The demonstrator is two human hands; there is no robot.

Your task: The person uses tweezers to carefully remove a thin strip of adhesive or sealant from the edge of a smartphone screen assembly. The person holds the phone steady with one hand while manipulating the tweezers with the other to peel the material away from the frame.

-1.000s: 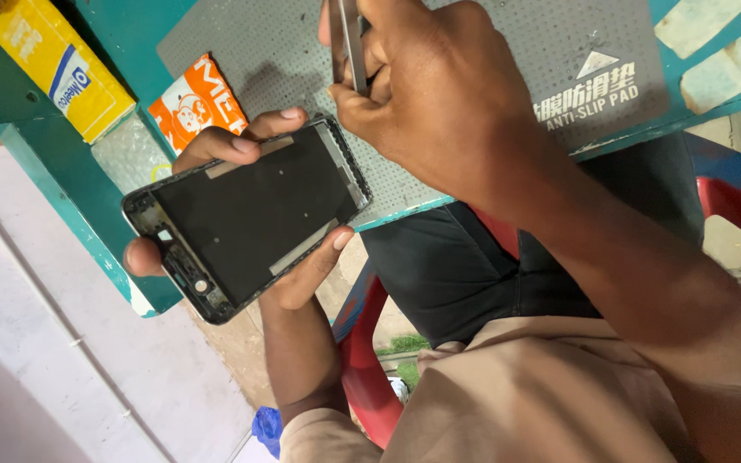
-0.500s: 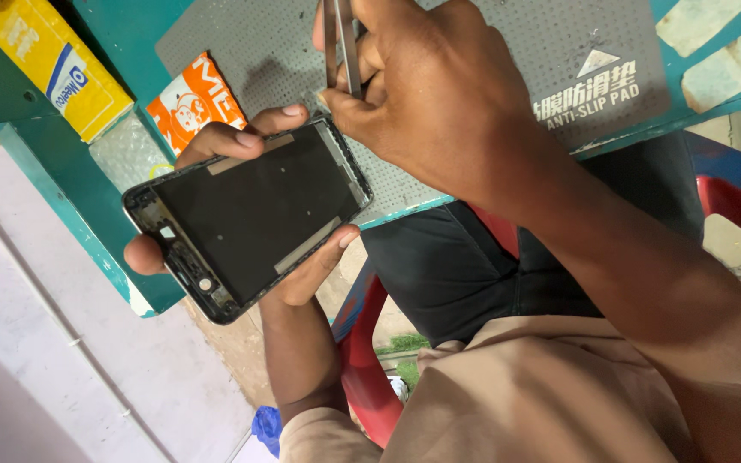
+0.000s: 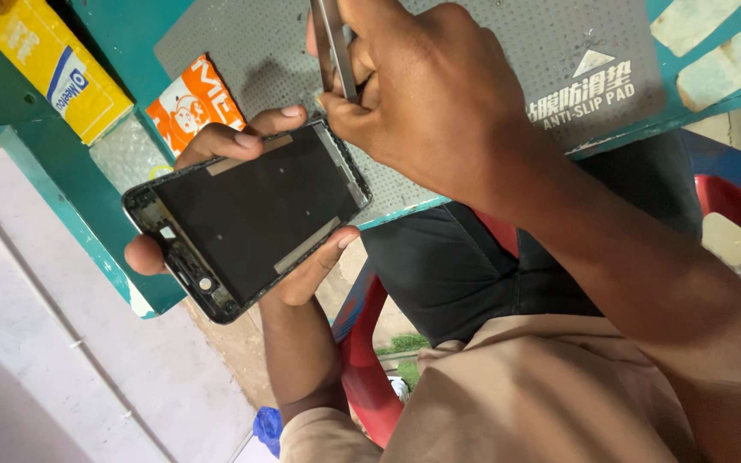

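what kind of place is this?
Probably a phone repair bench. A grey anti-slip work mat lies on a teal table, the left hand holds an opened phone frame, and the right hand grips metal tweezers.

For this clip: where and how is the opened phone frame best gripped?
By its two long edges, coming from underneath, as the left hand does now. The phone frame lies flat and thin with its open inner face up, so fingers on the rims probably keep that face and the end beside the tweezers in the right hand free.
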